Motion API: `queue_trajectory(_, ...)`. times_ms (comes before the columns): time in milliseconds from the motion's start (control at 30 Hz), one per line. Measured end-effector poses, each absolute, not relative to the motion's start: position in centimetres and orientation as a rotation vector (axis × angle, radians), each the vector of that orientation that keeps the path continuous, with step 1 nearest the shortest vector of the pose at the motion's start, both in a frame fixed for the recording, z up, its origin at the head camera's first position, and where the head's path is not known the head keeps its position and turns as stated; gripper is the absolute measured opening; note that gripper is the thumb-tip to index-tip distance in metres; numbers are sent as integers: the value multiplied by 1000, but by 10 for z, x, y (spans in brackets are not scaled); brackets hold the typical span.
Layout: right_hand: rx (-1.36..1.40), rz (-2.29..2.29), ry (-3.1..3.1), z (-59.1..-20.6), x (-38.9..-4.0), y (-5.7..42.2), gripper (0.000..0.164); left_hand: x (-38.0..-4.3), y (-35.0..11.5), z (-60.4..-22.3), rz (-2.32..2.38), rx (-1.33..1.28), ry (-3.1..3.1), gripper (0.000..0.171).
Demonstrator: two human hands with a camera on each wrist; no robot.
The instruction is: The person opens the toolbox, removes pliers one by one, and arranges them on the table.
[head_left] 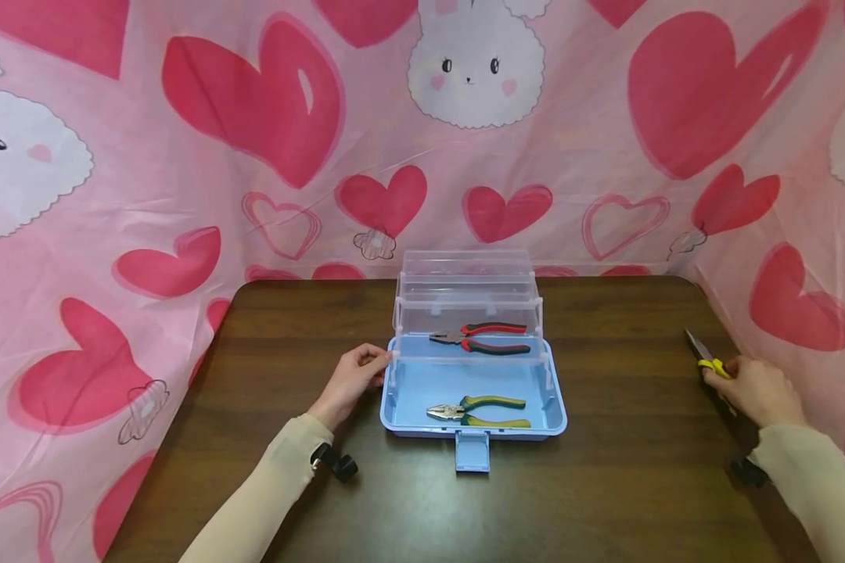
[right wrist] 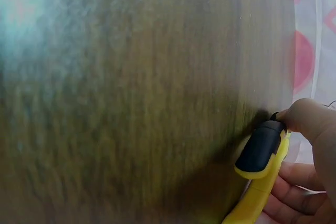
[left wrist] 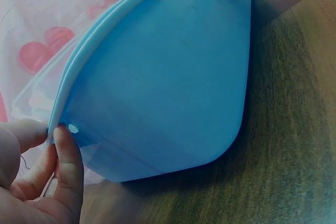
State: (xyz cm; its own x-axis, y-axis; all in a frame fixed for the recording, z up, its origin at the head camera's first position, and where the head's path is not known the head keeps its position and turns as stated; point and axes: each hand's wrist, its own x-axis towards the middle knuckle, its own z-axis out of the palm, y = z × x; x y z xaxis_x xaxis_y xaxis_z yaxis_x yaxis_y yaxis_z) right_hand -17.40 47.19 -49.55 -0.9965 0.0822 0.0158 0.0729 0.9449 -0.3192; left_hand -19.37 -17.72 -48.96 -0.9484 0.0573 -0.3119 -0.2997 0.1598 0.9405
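Observation:
In the head view a light-blue toolbox (head_left: pixel 558 391) stands unlatched, its clear fold-out trays raised at the back. My left hand (head_left: pixel 352 381) pinches its left rim between thumb and fingers, seen close up against the blue wall (left wrist: pixel 163 87) in the left wrist view. Pliers with green-yellow handles (head_left: pixel 494 403) lie in the box's base, and pliers with red-black handles (head_left: pixel 496 328) in a clear tray. Far to the right, my right hand (head_left: pixel 764 391) grips scissors (head_left: pixel 697 344) by their yellow-and-black handle (right wrist: pixel 257 192), blades pointing away from me.
The box sits on a dark wooden table (head_left: pixel 627 485), its front latch (head_left: pixel 472 453) hanging down toward me. A pink cloth with hearts (head_left: pixel 507 164) encloses the back and sides. My right hand is close to the table's right edge.

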Motion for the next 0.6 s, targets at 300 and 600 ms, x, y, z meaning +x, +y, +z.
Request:
queue_trajectory(300, -148, 519, -3042, -502, -170, 473, 59, -194, -177, -492, 1860, -231, 2170, 28)
queue_trajectory(600, -169, 520, -3004, -501, -168, 468, 55, -192, -177, -493, 1873, -233, 2169, 30)
